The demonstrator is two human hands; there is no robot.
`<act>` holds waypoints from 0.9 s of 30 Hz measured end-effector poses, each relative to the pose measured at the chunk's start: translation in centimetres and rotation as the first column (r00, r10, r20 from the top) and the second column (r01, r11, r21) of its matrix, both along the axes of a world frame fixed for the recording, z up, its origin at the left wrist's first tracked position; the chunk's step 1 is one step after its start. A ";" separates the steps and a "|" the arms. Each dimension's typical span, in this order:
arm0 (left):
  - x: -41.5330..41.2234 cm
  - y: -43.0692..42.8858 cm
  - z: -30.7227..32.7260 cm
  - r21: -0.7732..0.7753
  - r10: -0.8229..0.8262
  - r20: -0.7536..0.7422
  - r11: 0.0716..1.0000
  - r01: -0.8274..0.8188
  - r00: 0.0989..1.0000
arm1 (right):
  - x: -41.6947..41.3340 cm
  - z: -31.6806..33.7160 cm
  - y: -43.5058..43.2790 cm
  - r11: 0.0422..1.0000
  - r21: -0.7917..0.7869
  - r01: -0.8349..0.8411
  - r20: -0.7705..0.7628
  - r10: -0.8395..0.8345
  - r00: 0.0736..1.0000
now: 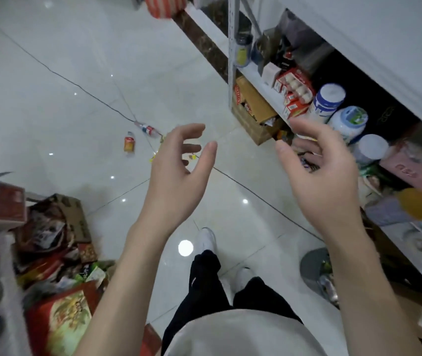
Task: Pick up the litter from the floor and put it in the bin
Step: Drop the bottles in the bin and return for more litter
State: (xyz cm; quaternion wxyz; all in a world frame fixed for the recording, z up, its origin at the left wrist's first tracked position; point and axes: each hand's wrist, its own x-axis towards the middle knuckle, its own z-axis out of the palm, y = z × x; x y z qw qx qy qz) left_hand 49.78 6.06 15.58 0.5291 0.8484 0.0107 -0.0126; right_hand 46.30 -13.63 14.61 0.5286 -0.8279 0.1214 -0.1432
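Head view, looking down on the white tiled floor (50, 98): left grip (179, 173) and right grip (325, 170) raised side by side, both released, fingers loosely curved, holding nothing. Beyond the left grip, litter lying on the floor: orange-labelled bottle (129, 141), clear bottle (147, 129) near it, tiny scraps (192, 157). Low right, grey bin (312, 268), partly hidden behind the right forearm.

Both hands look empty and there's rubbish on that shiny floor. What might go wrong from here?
The clear bottle and the orange-labelled bottle lie on the glossy floor; they could roll when touched. The scraps near them are tiny, easy to miss. The grey bin is partly hidden behind the right arm, so a drop might miss.
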 end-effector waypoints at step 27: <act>-7.4 27.8 -4.7 0.139 0.407 -0.199 0.912 -0.385 0.892 | 4.6 -0.4 25.5 0.846 -0.127 -0.518 -0.230 0.483 0.845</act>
